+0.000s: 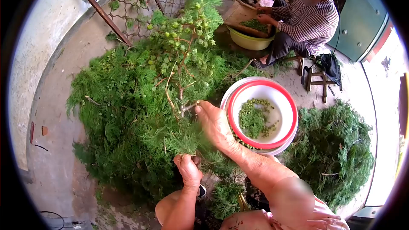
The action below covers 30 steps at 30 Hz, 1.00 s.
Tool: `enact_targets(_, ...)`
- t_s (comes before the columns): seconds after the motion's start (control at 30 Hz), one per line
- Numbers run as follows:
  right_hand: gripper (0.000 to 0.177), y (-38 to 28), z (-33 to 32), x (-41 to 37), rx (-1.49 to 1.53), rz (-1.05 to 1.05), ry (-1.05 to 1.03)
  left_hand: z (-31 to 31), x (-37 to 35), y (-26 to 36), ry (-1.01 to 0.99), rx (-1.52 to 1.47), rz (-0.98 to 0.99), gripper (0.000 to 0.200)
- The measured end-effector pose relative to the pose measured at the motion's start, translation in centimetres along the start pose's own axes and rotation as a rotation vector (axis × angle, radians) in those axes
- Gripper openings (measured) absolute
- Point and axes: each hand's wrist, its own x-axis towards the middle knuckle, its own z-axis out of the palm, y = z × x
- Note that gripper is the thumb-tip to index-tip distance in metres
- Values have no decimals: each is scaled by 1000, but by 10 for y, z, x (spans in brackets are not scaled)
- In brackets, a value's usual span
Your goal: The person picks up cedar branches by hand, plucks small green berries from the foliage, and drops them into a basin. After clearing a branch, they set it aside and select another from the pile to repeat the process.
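My right hand (215, 123) is closed around the brown woody stem of a leafy branch (183, 89). Green round cones cluster on the branch's upper part, which rises above the pile of cut greenery (115, 123). Lower down, my left hand (188, 170) pinches a feathery green sprig (179, 142) at the branch's bottom end. Just right of my right hand, a white basin with a red rim (294, 110) holds green cones and some leaf bits. It rests on another pale basin, where more cones show at the edge.
Another person (306, 21) sits at the upper right beside a yellow-green basin (243, 40). A small wooden stool (319, 81) stands near them. A second greenery pile (332, 153) lies on the right. Wire mesh (128, 0) leans at the upper left.
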Motion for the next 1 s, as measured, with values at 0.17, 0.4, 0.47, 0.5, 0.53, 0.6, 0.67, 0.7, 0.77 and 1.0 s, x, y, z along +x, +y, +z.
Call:
enact_targets(0.17,12,-11,-14,10,-310,-192,-33,3,-3,17,-44,-68,-15,28)
enact_targets(0.4,15,-4,-19,15,-95,229,-123,5,-5,20,-102,-20,-68,34)
enact_targets(0.47,19,-14,-22,14,62,422,-46,-6,5,2,-221,-29,-32,37)
enact_targets(0.5,20,-17,-21,13,141,517,-11,-6,3,0,-250,-46,-40,38)
enact_targets(0.53,22,15,-15,13,228,436,125,-7,2,-1,-283,-44,-73,38)
enact_targets(0.6,21,4,-26,23,223,416,205,-4,-5,0,-264,-43,-120,34)
enact_targets(0.67,21,2,-36,31,198,429,199,-9,-6,-5,-308,-47,-126,27)
enact_targets(0.7,21,2,-35,32,267,495,247,-10,-2,-5,-274,-22,-135,25)
enact_targets(0.77,18,14,-36,35,286,396,387,-8,2,-5,-208,19,-165,22)
enact_targets(1.0,15,23,-83,58,312,302,576,-13,25,-1,-75,96,31,41)
